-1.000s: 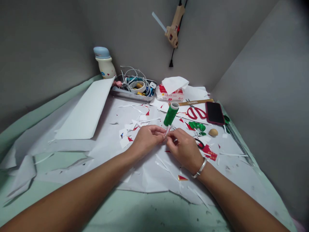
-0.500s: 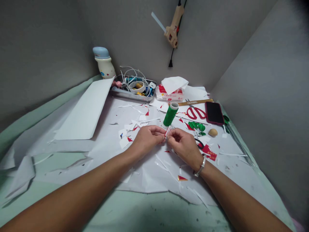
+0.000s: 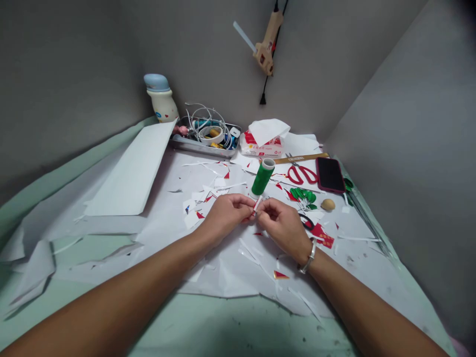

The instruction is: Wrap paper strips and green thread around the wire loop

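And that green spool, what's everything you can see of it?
The tall, tube-shaped green spool stands upright on the crinkled white paper sheet, beyond the bare left hand. What looks like thread wraps its middle. Its pale, plastic-looking top rim is round; a pale base peeks out below. I can't tell whether fingers touch it.

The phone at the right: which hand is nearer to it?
Right. The right hand is in front of the phone, to its left; the left hand lies farther left.
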The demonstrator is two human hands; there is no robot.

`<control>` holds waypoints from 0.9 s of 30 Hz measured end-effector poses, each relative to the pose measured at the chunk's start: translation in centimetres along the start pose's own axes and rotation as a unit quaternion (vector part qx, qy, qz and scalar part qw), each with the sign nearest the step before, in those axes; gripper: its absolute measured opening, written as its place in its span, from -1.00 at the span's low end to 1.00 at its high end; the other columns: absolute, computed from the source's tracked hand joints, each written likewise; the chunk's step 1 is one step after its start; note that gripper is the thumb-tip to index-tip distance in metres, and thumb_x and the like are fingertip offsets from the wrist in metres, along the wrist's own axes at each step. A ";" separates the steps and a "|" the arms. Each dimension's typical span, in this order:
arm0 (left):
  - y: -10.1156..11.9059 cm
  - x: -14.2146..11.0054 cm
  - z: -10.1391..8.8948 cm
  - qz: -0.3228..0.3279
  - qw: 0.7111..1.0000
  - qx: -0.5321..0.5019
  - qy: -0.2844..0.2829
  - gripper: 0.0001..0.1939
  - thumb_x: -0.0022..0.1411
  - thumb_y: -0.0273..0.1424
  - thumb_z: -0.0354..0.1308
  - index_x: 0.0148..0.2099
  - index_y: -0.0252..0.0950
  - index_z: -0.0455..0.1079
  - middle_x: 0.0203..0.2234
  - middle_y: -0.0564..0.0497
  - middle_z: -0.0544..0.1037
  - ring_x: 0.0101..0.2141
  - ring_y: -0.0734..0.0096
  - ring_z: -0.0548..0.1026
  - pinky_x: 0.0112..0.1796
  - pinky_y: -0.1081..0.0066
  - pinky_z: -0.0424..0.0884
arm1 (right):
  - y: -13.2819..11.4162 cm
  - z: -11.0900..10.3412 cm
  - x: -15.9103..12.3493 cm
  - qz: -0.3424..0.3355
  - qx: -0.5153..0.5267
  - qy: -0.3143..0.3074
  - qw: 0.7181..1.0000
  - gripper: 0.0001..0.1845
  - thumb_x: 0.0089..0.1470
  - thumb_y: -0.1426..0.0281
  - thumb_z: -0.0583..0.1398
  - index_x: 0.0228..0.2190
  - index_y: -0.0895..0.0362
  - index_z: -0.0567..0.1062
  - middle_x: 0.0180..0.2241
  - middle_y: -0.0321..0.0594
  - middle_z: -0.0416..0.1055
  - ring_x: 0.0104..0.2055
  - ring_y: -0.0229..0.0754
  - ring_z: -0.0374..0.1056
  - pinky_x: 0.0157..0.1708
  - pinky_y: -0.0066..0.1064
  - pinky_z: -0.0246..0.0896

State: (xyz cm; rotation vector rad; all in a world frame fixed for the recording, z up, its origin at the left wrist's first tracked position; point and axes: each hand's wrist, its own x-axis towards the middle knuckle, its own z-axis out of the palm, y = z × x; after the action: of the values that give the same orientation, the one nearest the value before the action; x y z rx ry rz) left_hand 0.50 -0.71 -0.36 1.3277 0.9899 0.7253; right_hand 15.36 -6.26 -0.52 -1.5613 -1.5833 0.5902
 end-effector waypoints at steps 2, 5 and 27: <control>0.3 -0.2 0.1 0.004 1.000 0.013 0.009 -0.85 -0.03 -0.47 0.18 -0.33 -0.28 0.51 -0.54 0.02 0.55 -0.50 0.48 0.44 -0.40 0.44 0.34 | 0.0 -0.1 0.0 0.015 0.043 0.008 0.999 -0.90 -0.06 0.48 0.11 -0.49 0.12 0.43 -0.52 -0.32 0.44 -0.48 -0.25 0.34 -0.43 -0.44 0.23; 0.7 -0.4 0.2 0.011 0.999 0.035 0.028 -0.86 -0.03 -0.48 0.15 -0.36 -0.28 0.50 -0.56 0.04 0.53 -0.52 0.49 0.42 -0.42 0.44 0.31 | 0.1 -0.5 0.2 0.041 0.110 0.040 0.992 -0.96 -0.07 0.45 0.12 -0.50 0.12 0.39 -0.57 -0.34 0.40 -0.53 -0.26 0.31 -0.47 -0.43 0.23; 1.3 -0.6 0.3 0.031 0.998 0.043 0.041 -0.87 0.03 -0.51 0.15 -0.34 -0.30 0.50 -0.55 0.02 0.54 -0.51 0.49 0.44 -0.46 0.47 0.28 | 1.0 -1.5 1.2 0.074 0.189 0.009 0.979 -0.72 0.08 0.18 0.18 -0.40 0.15 0.49 -0.49 -0.30 0.42 -0.46 -0.27 0.30 -0.38 -0.42 0.22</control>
State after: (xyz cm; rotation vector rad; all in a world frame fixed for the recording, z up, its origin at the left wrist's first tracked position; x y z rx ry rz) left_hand 0.66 -1.20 0.98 1.4176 1.0589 0.7967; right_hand 17.32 -5.29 -0.23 -1.3943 -1.2571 0.8990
